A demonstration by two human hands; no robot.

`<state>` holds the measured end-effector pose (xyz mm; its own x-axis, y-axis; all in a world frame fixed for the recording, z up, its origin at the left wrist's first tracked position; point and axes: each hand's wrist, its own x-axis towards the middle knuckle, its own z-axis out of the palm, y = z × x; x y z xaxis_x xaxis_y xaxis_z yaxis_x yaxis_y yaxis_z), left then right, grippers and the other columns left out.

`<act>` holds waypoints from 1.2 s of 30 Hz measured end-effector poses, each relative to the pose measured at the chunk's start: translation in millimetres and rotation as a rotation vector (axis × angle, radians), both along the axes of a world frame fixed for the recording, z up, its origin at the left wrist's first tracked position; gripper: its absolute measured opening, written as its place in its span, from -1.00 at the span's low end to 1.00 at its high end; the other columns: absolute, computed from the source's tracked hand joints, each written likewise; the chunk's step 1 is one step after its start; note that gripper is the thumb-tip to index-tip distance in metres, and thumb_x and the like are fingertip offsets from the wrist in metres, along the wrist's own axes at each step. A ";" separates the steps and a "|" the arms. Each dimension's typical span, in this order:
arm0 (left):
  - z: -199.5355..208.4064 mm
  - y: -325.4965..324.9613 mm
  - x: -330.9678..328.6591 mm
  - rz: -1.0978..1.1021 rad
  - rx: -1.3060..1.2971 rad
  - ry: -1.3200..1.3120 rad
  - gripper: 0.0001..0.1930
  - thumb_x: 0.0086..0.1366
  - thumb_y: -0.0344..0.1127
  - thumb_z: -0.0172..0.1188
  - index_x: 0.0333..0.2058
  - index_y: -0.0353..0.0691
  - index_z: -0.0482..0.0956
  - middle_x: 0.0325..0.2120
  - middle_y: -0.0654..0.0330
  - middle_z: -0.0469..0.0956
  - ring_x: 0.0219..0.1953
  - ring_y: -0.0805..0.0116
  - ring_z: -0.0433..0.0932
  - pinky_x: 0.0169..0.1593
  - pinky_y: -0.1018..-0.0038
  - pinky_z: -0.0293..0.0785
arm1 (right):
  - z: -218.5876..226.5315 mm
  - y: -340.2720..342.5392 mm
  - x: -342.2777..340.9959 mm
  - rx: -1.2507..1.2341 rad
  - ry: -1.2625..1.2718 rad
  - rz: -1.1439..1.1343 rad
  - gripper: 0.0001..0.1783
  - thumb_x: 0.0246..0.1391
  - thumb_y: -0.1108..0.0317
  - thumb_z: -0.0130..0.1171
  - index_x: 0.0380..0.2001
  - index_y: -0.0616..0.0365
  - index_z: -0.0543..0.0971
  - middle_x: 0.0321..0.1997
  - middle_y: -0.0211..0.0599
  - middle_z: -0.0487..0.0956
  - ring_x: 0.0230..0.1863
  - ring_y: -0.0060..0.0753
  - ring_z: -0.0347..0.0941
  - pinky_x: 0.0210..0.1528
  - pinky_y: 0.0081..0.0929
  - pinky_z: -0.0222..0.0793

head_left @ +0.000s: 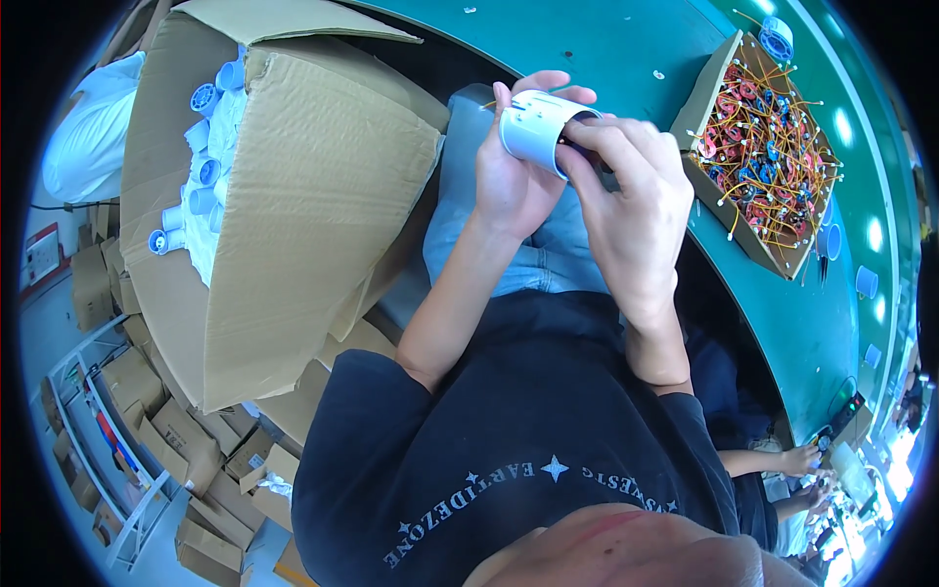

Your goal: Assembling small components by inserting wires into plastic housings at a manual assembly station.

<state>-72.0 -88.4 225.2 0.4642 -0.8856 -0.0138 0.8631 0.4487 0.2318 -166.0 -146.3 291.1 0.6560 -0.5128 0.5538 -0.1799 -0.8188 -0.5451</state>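
A white plastic cylinder (pixel 534 128) with small slots in its side lies tilted in my left hand (pixel 509 181), whose fingers and thumb wrap round it. A bit of orange wire shows by the cylinder's left end, next to my left thumb. My right hand (pixel 636 186) is closed in a pinch, with thumb and fingertips reaching into the cylinder's open right end. Something dark is partly visible at those fingertips, but I cannot make out what it is. Both hands are above my lap, near the edge of the green table (pixel 626 39).
On the table at right, a cardboard box (pixel 717 191) holds many red and blue coils with orange wires. More white cylinders (pixel 776 39) stand around it. A large carton (pixel 323 147) of white plastic parts (pixel 202 201) is at my left. Another person's hand (pixel 802 460) shows at lower right.
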 end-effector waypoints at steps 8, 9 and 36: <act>-3.5 -4.5 0.2 0.030 -0.070 0.024 -0.47 0.49 0.10 -0.40 0.00 -0.21 0.38 -0.13 0.01 0.49 -0.05 0.13 0.53 0.04 0.24 0.51 | 1.0 -3.4 0.5 -0.049 0.013 -0.072 -0.76 -0.26 0.44 0.40 -0.40 0.10 0.63 -0.43 -0.36 0.48 -0.31 -0.29 0.33 -0.24 -0.37 0.24; -2.5 -4.2 0.2 0.019 -0.069 0.024 -0.48 0.49 0.09 -0.39 -0.01 -0.21 0.38 -0.14 0.02 0.50 -0.05 0.12 0.53 0.05 0.24 0.50 | 2.8 -3.8 -0.2 -0.057 0.017 -0.077 -0.75 -0.27 0.46 0.42 -0.40 0.11 0.63 -0.44 -0.36 0.47 -0.32 -0.30 0.33 -0.26 -0.38 0.26; 27.1 27.3 -4.3 0.187 0.359 -0.826 -0.43 0.32 0.05 0.14 0.06 -0.36 0.41 -0.07 0.02 0.51 -0.08 0.30 0.55 0.01 0.44 0.46 | -19.6 -14.0 -19.9 0.214 -0.118 0.165 -0.26 -0.25 0.41 0.47 0.11 0.08 0.44 0.24 -0.01 0.35 0.13 0.08 0.41 0.11 -0.26 0.41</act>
